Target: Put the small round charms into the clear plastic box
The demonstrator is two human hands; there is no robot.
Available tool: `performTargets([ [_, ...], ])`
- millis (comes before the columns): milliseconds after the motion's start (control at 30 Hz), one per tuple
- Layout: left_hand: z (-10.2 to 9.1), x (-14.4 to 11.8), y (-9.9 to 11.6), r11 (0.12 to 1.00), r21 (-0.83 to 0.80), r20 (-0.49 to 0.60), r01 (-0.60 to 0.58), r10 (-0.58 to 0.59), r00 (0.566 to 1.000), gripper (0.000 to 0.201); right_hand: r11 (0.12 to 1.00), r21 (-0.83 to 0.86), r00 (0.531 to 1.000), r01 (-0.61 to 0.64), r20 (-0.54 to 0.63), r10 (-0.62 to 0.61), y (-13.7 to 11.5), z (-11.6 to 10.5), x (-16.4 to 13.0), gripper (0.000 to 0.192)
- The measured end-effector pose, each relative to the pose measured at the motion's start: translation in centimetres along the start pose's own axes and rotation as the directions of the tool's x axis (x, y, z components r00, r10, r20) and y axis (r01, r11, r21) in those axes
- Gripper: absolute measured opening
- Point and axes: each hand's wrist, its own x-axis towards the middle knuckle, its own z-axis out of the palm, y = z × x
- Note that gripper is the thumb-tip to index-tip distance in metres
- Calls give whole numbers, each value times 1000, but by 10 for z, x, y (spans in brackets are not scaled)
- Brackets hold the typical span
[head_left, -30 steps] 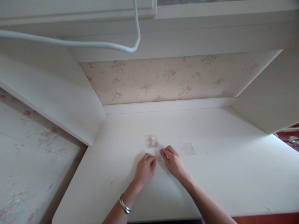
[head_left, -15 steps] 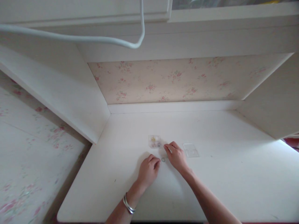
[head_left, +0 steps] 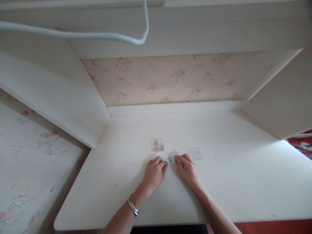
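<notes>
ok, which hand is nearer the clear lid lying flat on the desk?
Right. The right hand sits just in front-left of the clear lid; the left hand lies farther left, past the small ring.

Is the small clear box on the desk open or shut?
Open: the small clear box shows small pieces inside, and what looks like its clear lid lies flat, apart, to the right on the desk.

This looks like a home, likely a bedroom: a white built-in desk [head_left: 219,182] sits in an alcove backed by pink floral wallpaper [head_left: 185,78], with a white cord [head_left: 73,35] hanging overhead.
</notes>
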Motion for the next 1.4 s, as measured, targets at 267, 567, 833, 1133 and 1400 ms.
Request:
performTargets([
  [267,5,1,1,998,68,54,-19,15,998,22,1000,17,1000,23,19,-24,1,2,-1,29],
  [567,-12,18,-6,989,-136,-66,54,-63,996,23,983,-115,986,142,106,-130,-5,0,-4,28],
  [833,-11,57,-18,997,-63,-193,52,-63,979,20,883,-239,896,403,302,-327,-19,-4,-5,22],
  [1133,-14,27,-26,961,-268,-260,64,-136,956,24,863,-261,867,432,383,-318,-22,-4,-2,19],
  [1400,-12,-1,-28,914,-392,-134,101,-165,977,27,798,-372,844,474,452,-290,-33,3,-3,15],
])
